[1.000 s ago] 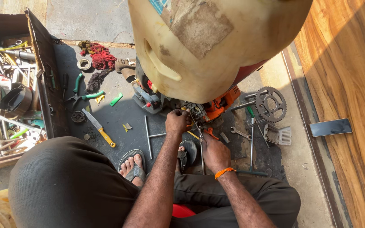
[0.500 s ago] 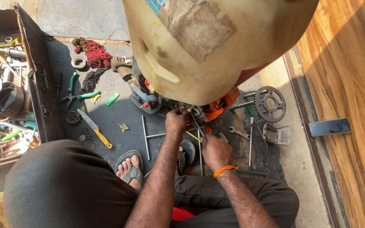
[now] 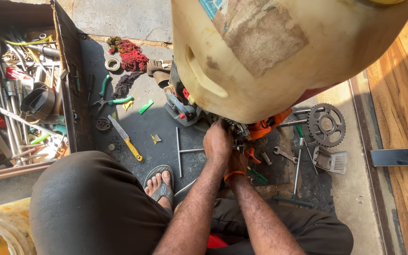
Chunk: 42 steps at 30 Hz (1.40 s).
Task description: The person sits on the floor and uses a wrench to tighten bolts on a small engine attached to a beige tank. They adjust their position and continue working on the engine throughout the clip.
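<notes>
Open toolbox [image 3: 29,108] full of wrenches on the left, green-handled pliers [image 3: 112,100] lying on the dark mat [image 3: 157,127]. Left hand [image 3: 217,144] grips the small engine part [image 3: 242,134] under the big cream jerrycan [image 3: 279,52]; right hand [image 3: 237,163] is tucked behind it, grip hidden. Sprocket [image 3: 326,124] sits right.

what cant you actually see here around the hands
- Head view: the left hand covers most of the right hand, hiding its grip.
- The big cream jerrycan hides the upper machine part.
- The toolbox is cut by the left edge.
</notes>
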Available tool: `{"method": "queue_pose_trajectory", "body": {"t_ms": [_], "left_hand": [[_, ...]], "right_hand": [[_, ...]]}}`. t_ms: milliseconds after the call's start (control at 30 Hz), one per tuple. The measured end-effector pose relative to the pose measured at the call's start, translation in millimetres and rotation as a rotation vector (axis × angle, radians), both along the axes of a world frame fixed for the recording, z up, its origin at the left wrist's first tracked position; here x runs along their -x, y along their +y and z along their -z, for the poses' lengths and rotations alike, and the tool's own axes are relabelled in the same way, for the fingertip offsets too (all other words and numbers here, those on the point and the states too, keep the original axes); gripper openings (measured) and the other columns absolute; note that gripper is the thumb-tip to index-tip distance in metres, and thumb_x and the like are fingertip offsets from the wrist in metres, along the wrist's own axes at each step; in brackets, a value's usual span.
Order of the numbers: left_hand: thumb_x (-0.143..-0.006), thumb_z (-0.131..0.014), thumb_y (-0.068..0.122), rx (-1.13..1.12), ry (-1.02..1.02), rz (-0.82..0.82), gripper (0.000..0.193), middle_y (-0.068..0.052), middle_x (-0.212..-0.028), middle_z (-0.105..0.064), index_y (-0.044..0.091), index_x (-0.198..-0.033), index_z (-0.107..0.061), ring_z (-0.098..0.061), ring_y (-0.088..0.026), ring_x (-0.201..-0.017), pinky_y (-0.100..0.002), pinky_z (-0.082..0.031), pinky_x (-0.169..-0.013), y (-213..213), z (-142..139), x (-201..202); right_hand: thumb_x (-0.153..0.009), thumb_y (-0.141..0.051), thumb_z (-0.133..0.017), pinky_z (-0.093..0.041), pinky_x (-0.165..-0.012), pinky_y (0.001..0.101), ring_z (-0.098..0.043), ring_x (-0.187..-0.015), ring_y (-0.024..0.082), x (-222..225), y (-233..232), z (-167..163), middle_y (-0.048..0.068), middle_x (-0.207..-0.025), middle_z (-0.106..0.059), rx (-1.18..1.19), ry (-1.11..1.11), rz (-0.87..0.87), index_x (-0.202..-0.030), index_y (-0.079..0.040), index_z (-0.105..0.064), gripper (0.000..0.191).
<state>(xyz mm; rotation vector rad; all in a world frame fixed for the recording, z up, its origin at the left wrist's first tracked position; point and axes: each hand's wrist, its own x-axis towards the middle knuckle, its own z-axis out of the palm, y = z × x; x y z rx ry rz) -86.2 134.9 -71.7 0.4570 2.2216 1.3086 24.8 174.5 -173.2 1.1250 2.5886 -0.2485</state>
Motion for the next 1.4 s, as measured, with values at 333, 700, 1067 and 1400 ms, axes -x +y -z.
{"method": "queue_pose_trajectory", "body": {"t_ms": [333,700,1067,1400], "left_hand": [[-0.092,-0.072,0.038,0.016,-0.125,0.033,0.037,-0.017,-0.109,-0.076,0.011,-0.118,-0.073,-0.070,-0.037,-0.105,-0.048,-0.055,-0.091,-7.9,19.8,8.1],[-0.097,-0.071,0.027,-0.265,-0.732,-0.108,0.032,-0.010,-0.084,-0.073,-0.004,-0.103,-0.069,-0.073,-0.019,-0.073,-0.036,-0.064,-0.061,10.0,50.1,9.8],[-0.100,-0.066,0.028,-0.313,-1.077,-0.097,0.031,-0.014,-0.089,-0.073,-0.002,-0.108,-0.066,-0.074,-0.026,-0.078,-0.041,-0.066,-0.066,17.0,55.9,19.1],[-0.100,-0.066,0.030,-0.250,-1.106,-0.064,0.029,-0.012,-0.086,-0.071,0.001,-0.106,-0.066,-0.072,-0.026,-0.073,-0.041,-0.065,-0.066,21.0,61.9,22.5]], "right_hand": [[-0.102,-0.033,-0.052,-0.056,-0.077,0.0565,-0.071,-0.088,0.042,-20.2,-10.3,-35.3,0.019,-0.093,-0.075,0.132,0.174,0.186,-0.124,-0.015,-0.065,0.031],[-0.104,-0.033,-0.053,-0.057,-0.076,0.0534,-0.073,-0.083,0.037,-34.3,-11.6,-162.4,0.014,-0.085,-0.075,0.101,0.161,0.196,-0.116,-0.018,-0.070,0.026],[-0.100,-0.027,-0.060,-0.058,-0.070,0.0465,-0.075,-0.076,0.029,-26.3,-10.8,-191.8,0.011,-0.084,-0.075,-0.149,0.221,0.072,-0.110,-0.010,-0.072,0.023],[-0.105,-0.028,-0.056,-0.058,-0.062,0.0451,-0.076,-0.068,0.029,-21.7,-11.7,-184.1,0.014,-0.072,-0.073,-0.129,0.047,0.044,-0.109,-0.005,-0.068,0.026]]}}
